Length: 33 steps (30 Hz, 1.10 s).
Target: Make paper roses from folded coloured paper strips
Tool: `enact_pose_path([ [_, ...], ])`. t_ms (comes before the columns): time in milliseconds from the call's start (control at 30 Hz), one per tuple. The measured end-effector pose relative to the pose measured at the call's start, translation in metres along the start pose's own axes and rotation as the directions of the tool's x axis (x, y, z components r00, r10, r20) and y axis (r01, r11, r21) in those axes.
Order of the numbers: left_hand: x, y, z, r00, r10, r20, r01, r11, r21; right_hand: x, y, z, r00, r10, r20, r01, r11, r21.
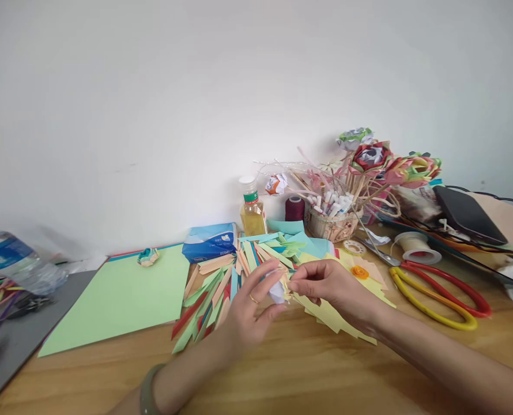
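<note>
Above the front of the wooden table, my left hand (254,302) curls its fingers round a small white and yellow paper flower (277,288). From the other side my right hand (325,285) pinches the flower's yellow edge between thumb and forefinger. The flower is partly covered by my fingers. Folded paper strips (213,300) in green, peach, red and blue lie fanned out beyond my left hand. Under my right hand are pale yellow paper sheets (325,314), with an orange paper rosette (359,272) on top.
Scissors (438,294) with red and yellow handles lie at right, near a ribbon spool (417,248). A basket (334,225) holds paper flowers and sticks. An oil bottle (253,210) stands behind a blue tissue pack (208,242). Green paper (127,300) and a plastic bottle (17,259) lie at left.
</note>
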<state>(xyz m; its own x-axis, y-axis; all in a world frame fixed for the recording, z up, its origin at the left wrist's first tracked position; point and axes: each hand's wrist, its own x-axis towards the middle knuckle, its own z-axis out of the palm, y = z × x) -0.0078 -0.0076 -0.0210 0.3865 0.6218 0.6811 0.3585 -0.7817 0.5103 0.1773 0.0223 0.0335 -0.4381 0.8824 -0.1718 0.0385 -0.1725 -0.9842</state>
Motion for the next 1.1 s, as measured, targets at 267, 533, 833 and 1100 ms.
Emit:
enact_pose_path([
  [267, -0.0043, 0.0, 0.0016, 0.951, -0.303, 0.063, 0.309, 0.935, -0.173, -0.0037, 0.001, 0.0014, 0.985, -0.174, 0.019, 0.174, 0.965, -0.198],
  [533, -0.0007, -0.0029, 0.0008, 0.99, -0.135, -0.049, 0.134, 0.99, -0.035, -0.0071, -0.0026, 0.0042, 0.973, -0.23, -0.004, 0.22, 0.934, -0.283],
  [833, 0.0007, -0.0006, 0.0014, 0.995, -0.069, -0.078, 0.071, 0.997, 0.032, -0.004, 0.002, 0.003, 0.974, -0.225, -0.011, 0.208, 0.916, -0.342],
  [1100, 0.0001, -0.0026, 0.0018, 0.994, -0.081, -0.068, 0.083, 0.996, 0.027, -0.0042, 0.0043, 0.001, 0.95, -0.313, 0.013, 0.289, 0.856, -0.428],
])
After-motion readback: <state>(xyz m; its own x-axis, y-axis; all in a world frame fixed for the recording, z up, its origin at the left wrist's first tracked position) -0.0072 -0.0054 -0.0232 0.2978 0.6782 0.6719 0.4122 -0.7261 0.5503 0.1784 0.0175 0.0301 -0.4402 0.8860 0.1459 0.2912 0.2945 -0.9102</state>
